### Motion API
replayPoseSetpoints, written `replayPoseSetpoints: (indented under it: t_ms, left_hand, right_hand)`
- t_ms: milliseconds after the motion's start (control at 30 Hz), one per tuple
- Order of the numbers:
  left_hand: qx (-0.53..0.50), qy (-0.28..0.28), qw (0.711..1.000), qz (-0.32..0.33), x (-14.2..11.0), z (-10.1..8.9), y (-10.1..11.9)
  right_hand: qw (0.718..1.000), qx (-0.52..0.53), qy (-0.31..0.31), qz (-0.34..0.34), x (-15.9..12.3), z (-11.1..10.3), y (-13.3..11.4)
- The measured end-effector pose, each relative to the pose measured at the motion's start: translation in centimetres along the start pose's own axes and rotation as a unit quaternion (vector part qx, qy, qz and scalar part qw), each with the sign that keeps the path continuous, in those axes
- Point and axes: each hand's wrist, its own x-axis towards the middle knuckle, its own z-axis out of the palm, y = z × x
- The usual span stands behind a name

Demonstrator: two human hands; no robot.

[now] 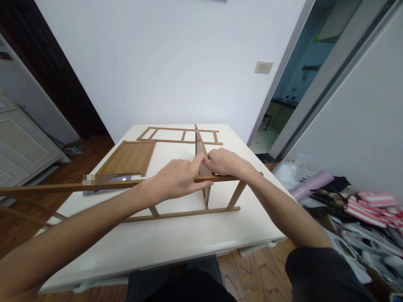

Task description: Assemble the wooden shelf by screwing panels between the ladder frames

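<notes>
A ladder-like wooden side frame [184,215] stands on its long edge across the near part of the table, its left end reaching past the table. Set crosswise against it is an upright wooden panel [199,144]. My left hand [179,178] is closed around the panel where it meets the frame's top rail, with the thumb and fingers on either side of it. My right hand [225,160] is curled shut against the panel's other side, just above the rail. The two hands touch at the fingertips. Whatever lies inside the right hand's fingers is hidden.
On the white table [176,243], a second wooden frame [184,141] lies flat at the back, and a slatted wooden panel [130,157] lies at the left. A flat purple-grey item [118,183] is partly behind the rail. Bags and striped cloth [368,207] pile up at the right.
</notes>
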Motion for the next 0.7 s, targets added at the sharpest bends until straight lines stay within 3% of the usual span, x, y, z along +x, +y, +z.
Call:
replayPoseSetpoints:
  t_ms: [233,433,700]
  left_hand:
    - [-0.020,-0.059,0.998,0.016,-0.7,-0.7,-0.2]
    - [-0.004,-0.060,0.997,0.057,-1.4,-0.6,-0.9]
    - [-0.036,-0.079,0.994,0.063,-2.3,-0.8,-0.8]
  right_hand:
    - [0.999,-0.024,0.016,0.036,-0.1,-0.3,0.6]
    - [0.996,-0.020,0.036,0.073,-1.3,-0.3,2.5]
    - [0.996,0.008,0.045,0.083,-2.3,-0.4,3.4]
